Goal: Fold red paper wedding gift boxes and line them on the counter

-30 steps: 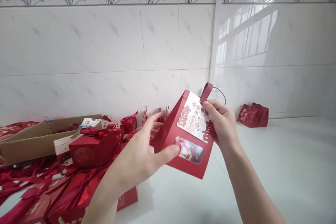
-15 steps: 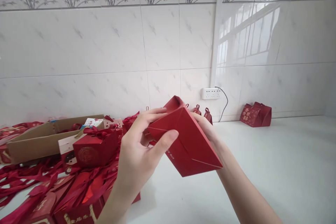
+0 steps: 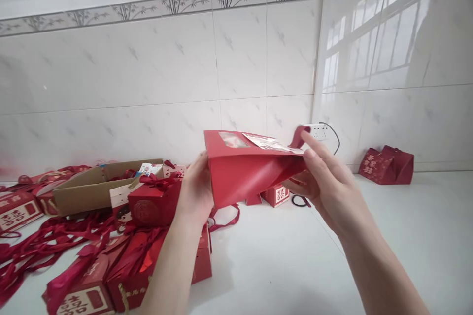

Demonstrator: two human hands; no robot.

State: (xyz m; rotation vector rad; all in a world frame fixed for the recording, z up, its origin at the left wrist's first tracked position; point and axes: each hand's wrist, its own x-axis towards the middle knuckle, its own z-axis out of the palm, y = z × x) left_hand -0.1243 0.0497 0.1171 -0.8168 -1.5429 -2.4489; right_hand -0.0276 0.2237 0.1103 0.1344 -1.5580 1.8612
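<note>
**Item 1. Red paper bag** [image 3: 251,172]: held clear of the white counter [image 3: 277,275], between both hands. It is tipped flat, so the printed face with its clear window is turned upward. A red ribbon handle [image 3: 300,134] stands at its far right corner, just beside the right fingertips.

**Item 2. Left hand** [image 3: 195,189]: closed on the bag's left edge. The back of the hand is shown, and the fingers are hidden behind the paper.

**Item 3. Right hand** [image 3: 328,187]: fingers [image 3: 314,155] nearly straight and only slightly spread. The bag's right end is taken between them and the thumb below.

**Item 4. Below the right fingers**, on the counter: 1 small red-and-white box [image 3: 276,194] and 1 black loop [image 3: 297,201].

**Item 5. Beyond the right fingertips**, on the tiled wall: a white socket strip [image 3: 320,131] with a cable.

**Item 6. Right of the right hand**, well apart: 2 dark red bags [image 3: 388,165] against the wall.

**Item 7. Left of the left fingers**: 1 red box with a bow [image 3: 153,202] just beside them, and 1 open cardboard carton [image 3: 88,189] farther out. Red ribbons [image 3: 44,236] and further red boxes are heaped nearer the viewer.
</note>
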